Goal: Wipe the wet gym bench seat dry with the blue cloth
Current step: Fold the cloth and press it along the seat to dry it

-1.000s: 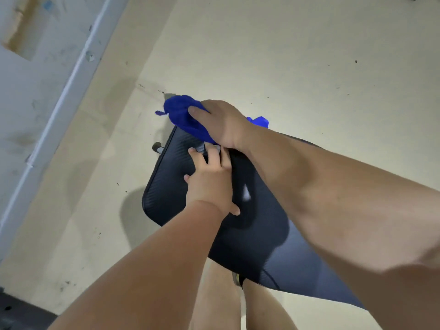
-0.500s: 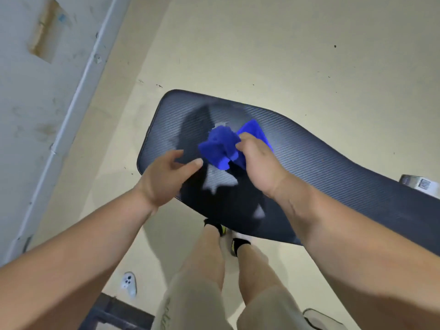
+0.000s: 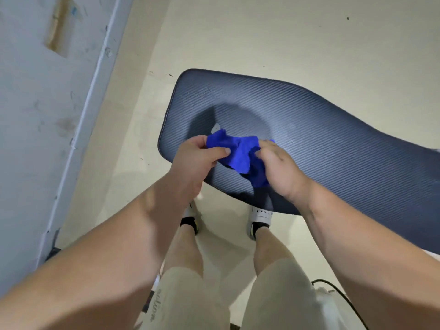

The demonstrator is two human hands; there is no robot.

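Note:
The dark ribbed gym bench seat [image 3: 321, 129] runs from the centre out to the right edge. Above its near left corner, the crumpled blue cloth [image 3: 240, 153] is held between both hands. My left hand [image 3: 194, 163] pinches the cloth's left end between thumb and fingers. My right hand [image 3: 279, 170] grips its right end, with part of the cloth bunched under the palm. A small pale patch shows on the seat just beyond the cloth.
A pale wall with a white vertical pipe [image 3: 95, 96] stands at the left. Beige floor [image 3: 285, 32] surrounds the bench. My legs and white shoes [image 3: 260, 216] are below the seat's near edge. A black cable [image 3: 340, 296] lies at the lower right.
The cloth came back from the seat's far end to the near corner. My left hand, earlier flat on the seat, now grips the cloth together with the right hand.

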